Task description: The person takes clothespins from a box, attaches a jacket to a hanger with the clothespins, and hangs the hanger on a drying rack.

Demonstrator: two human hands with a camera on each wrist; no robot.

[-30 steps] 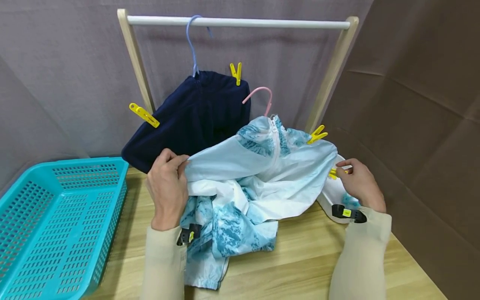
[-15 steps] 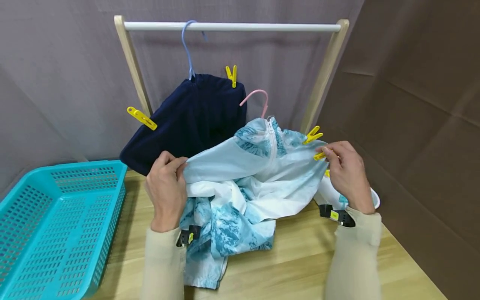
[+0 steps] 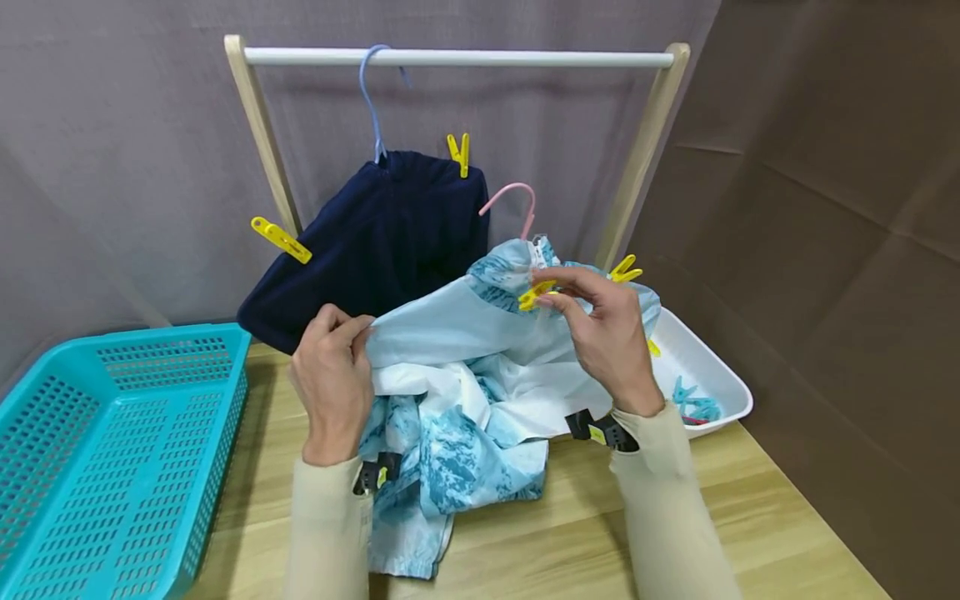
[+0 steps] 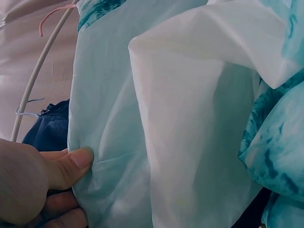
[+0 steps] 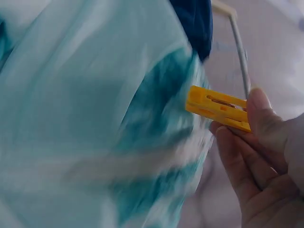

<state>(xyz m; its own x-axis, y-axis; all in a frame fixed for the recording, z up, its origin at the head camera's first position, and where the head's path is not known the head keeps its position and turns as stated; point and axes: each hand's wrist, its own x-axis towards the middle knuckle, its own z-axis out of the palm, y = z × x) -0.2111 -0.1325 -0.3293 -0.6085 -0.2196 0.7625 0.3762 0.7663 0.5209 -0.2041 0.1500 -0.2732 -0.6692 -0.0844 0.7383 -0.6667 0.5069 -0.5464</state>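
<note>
A light blue and white zip jacket (image 3: 450, 321) with teal patterned patches hangs from a pink hanger (image 3: 529, 200), its lower part bunched on the table. My left hand (image 3: 333, 379) pinches the jacket's left shoulder edge between thumb and fingers; the left wrist view shows the thumb (image 4: 78, 159) on the fabric. My right hand (image 3: 611, 333) holds a yellow clothespin (image 3: 536, 296) in front of the jacket's collar. In the right wrist view this clothespin (image 5: 218, 107) points toward the fabric. Another yellow clothespin (image 3: 626, 268) is clipped at the jacket's other shoulder, partly behind my right hand.
Behind, a dark navy garment (image 3: 382, 233) hangs by a blue hanger (image 3: 367, 92) from the rack's white bar (image 3: 465, 57), with two yellow clothespins on it. A turquoise basket (image 3: 243, 392) stands at left. At right, a white tray (image 3: 731, 387) holds light blue clothespins (image 3: 697, 404).
My right hand has lifted the yellow clothespin from near the white tray and carried it left, across the jacket to its collar. My left hand keeps its pinch on the jacket.
</note>
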